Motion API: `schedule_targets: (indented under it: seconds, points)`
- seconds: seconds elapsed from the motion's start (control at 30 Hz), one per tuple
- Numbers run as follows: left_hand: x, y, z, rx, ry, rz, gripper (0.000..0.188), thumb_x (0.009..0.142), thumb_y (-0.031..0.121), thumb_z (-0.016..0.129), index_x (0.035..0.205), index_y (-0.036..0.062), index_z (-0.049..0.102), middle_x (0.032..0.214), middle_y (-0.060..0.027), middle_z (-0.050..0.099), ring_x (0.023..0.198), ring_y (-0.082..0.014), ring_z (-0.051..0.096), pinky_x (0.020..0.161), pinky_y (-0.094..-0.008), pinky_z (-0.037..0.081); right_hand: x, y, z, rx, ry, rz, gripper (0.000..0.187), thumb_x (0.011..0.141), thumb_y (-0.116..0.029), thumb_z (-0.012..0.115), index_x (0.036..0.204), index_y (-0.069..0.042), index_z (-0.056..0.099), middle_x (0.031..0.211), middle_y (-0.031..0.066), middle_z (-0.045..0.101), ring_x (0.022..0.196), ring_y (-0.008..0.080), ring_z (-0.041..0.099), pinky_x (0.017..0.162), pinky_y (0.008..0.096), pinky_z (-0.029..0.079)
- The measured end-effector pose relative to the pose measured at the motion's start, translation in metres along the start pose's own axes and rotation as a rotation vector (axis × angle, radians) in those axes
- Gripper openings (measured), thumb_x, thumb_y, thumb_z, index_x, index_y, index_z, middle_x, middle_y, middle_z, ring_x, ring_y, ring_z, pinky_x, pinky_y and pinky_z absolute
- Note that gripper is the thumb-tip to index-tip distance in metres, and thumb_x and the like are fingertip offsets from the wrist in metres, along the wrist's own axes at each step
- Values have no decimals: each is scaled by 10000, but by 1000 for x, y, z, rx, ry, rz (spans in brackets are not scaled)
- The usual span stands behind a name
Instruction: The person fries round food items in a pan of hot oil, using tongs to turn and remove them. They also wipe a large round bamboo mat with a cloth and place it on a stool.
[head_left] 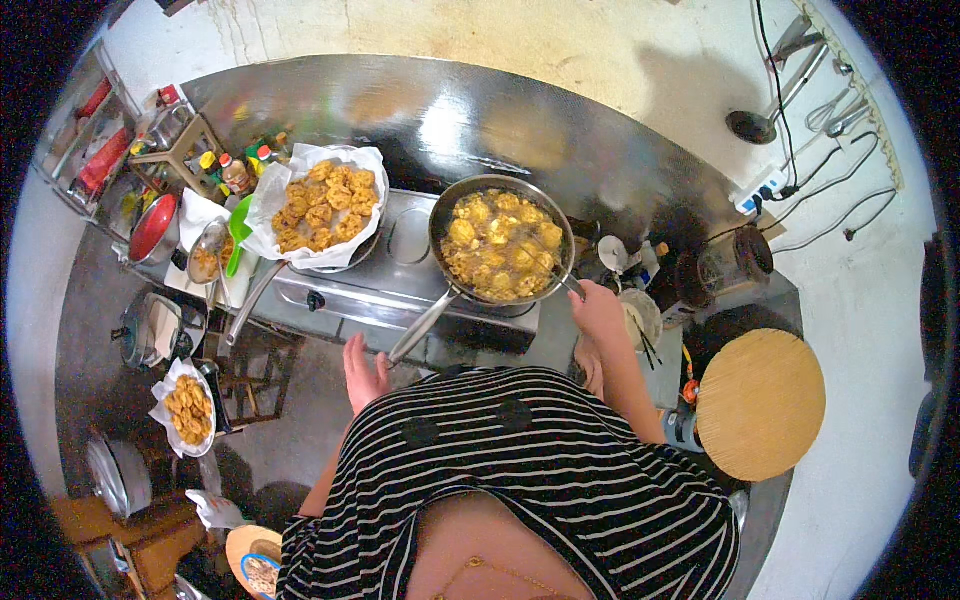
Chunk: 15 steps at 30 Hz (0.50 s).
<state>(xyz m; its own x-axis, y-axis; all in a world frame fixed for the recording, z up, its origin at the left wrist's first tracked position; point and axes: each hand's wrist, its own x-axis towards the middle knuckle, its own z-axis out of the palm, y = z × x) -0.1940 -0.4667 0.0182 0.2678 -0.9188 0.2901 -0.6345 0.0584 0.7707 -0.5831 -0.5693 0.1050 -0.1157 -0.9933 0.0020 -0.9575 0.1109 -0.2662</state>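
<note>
The steel stove (335, 290) is spread ahead of both hands. On it the frying pan (484, 185) is set just ahead and to the left of the right fingers, farther off to the right of the left ones. The paper-lined dish (262, 215) is seen ahead and to the left of the left fingers. The pan's long handle (425, 325) is angled back toward the left hand (366, 375), its end just beside the thumb; whether it is touched cannot be told. The left fingers are held extended and loosely spread, with nothing gripped. The right hand (598, 315) is nearer the pan's bowl, with the forearm reached forward; its fingers are closed around a slender utensil (574, 286) at the rim. The frying pieces (490, 240) are gathered in the oil beyond, left of those fingers.
</note>
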Motion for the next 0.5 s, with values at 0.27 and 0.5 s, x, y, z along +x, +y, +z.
schedule_targets:
  seconds: [0.27, 0.5]
  points:
    - [15, -25, 5, -56, -109, 138, 527, 844, 74, 586, 1315, -30, 376, 1293, -224, 420, 1108, -359, 497, 937, -399, 422, -22, -34, 17, 6, -172, 71, 409, 850, -383, 555, 1131, -88, 597, 1043, 196, 633, 965, 378, 601, 852, 480, 471]
    - [24, -27, -1, -74, -162, 147, 572, 827, 52, 589, 1346, -13, 358, 1320, -205, 407, 1104, -314, 512, 938, -386, 424, -49, -51, 10, 116, -100, 0, 330, 842, -321, 590, 1033, -54, 627, 885, 174, 654, 847, 373, 608, 747, 453, 482]
